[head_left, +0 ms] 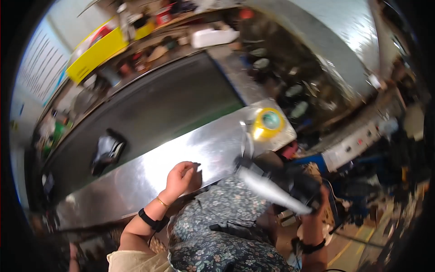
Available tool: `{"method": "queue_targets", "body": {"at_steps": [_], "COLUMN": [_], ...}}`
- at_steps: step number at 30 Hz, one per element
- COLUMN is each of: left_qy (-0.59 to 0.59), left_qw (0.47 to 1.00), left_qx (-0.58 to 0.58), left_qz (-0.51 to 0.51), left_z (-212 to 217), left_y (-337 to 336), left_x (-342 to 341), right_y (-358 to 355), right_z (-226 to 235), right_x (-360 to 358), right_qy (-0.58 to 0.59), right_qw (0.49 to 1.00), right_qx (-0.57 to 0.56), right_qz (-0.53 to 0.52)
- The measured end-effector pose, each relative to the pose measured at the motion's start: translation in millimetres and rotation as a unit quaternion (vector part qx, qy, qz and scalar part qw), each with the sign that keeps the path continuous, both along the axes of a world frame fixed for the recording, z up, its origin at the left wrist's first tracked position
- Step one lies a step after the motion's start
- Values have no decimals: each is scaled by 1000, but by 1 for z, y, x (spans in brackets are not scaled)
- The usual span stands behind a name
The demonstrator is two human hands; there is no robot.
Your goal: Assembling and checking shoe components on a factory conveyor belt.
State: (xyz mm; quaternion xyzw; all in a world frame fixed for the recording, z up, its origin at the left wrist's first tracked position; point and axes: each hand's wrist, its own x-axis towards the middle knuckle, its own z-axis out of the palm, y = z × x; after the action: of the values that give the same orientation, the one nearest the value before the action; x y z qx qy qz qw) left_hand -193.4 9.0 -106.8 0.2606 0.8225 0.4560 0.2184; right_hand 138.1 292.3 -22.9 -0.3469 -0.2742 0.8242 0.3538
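Note:
My right hand (323,198), at the lower right, grips a black shoe with a white sole (276,189); motion blurs it, and the shoe hides most of the fingers. The shoe is in front of my body, beside the metal ledge's right end. My left hand (179,177) hovers over the near edge of the shiny metal ledge (217,156), its fingers curled together. A small dark spot shows at its fingertips; I cannot make out what it is. Left of that hand, another black shoe (108,150) with a pale side lies on the dark conveyor belt (167,97).
A roll of yellow tape (268,123) lies at the ledge's right end. Behind the belt, a cluttered shelf carries a yellow box (97,52) and a white container (214,38). Several blurred pale shapes sit on the dark rack (294,93) at right, near a control panel (351,147).

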Motion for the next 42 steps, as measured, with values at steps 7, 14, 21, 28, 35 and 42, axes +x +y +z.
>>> {"method": "queue_targets", "body": {"at_steps": [7,14,21,28,35,42], "left_qy": [46,333,78,171,-22,-676], "left_qw": [997,901,818,882,939,545], "left_qx": [-18,-177,-427,-334,-220,476], "left_qz": [53,215,378,284,264,-141], "left_z": [25,-11,11,-8,65,36], "left_y": [-83,-221,-278,-205,-159,-116], "left_x": [0,-131,-270,-228,-206,-19], "right_y": [206,63,-87,-125,-75,-83], "right_z": [7,-29,-2,-56,-51,45], "right_x": [-189,-205,-39,-22,-18,-85], "right_qy": [-284,-280,-290,-434,-366,-95], "right_qw": [894,821,863,760,813,877], "right_qx": [343,438,346,457,227,435], "right_qz": [-51,237,225,160,392,179]}}
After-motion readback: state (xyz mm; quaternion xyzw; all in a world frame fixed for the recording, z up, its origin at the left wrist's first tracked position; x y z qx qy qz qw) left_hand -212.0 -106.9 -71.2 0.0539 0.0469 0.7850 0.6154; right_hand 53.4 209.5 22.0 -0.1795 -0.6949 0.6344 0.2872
